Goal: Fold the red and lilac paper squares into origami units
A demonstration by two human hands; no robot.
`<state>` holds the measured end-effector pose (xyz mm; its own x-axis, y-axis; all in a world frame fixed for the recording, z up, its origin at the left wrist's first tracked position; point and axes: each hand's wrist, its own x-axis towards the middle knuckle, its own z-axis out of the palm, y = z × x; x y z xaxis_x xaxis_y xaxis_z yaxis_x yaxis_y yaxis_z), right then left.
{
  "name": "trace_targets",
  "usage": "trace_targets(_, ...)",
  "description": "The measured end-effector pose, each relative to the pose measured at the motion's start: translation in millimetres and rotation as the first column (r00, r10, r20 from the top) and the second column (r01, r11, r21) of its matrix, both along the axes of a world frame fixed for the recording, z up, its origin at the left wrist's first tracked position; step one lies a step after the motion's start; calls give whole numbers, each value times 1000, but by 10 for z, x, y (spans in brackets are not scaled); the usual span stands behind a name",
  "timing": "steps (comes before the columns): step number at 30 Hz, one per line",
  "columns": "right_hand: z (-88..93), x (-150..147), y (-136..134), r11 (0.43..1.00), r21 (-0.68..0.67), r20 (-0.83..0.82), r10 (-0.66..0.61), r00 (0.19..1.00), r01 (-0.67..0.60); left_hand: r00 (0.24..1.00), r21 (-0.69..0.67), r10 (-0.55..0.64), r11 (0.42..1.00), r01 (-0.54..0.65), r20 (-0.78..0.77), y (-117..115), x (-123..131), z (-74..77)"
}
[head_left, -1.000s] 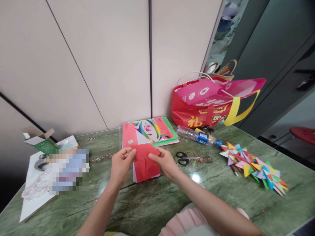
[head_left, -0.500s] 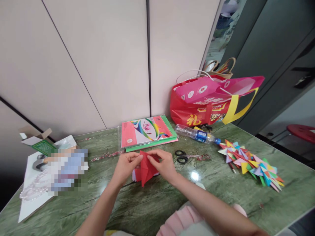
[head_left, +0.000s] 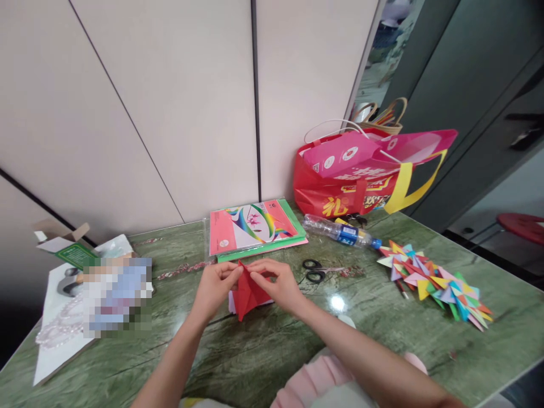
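A folded sheet of red origami paper (head_left: 249, 294) is held up over the green marbled table (head_left: 170, 362), its folds coming to a point at the bottom. My left hand (head_left: 219, 286) pinches its upper left edge between thumb and fingers. On the other side my right hand (head_left: 278, 283) grips the top right part, the thumb pressed on the paper. Behind and below the red sheet a bit of pale lilac paper (head_left: 232, 302) shows, mostly hidden. Black-handled scissors (head_left: 317, 271) lie just right of my right hand.
A pack of coloured paper (head_left: 255, 229) lies behind my hands. To the right are a plastic bottle (head_left: 346, 233), a colourful folded-paper piece (head_left: 433, 280) and a red bag (head_left: 314, 187). At left, a green box (head_left: 74, 255) and beads (head_left: 59, 326) rest by a white board (head_left: 46, 362).
Both hands have shifted slightly left with the red paper. My right hand now sits closer to the left hand at the paper's top.
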<state>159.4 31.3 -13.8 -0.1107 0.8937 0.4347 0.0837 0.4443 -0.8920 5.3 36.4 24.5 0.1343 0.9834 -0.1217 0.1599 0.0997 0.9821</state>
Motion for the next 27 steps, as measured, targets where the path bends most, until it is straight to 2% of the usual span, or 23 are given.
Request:
trace_targets(3,-33,11,44,955,-264,-198,85,976,-136,999,35,-1,999,2,-37,-10,2,0)
trace_targets(6,-50,17,64,881,-385,-357,133,924,-276,998,77,7,997,-2,-70,-25,10,5)
trace_targets(19,-28,11,45,827,-406,-466,181,866,-390,991,171,16,985,7,-131,-6,-24,-6)
trace_targets(24,-42,10,52,829,-423,-451,156,878,-365,988,169,26,986,0,-153,-17,-14,26)
trace_targets(27,-51,10,56,841,-422,-435,140,889,-339,988,174,-12,984,39,-154,-22,-9,53)
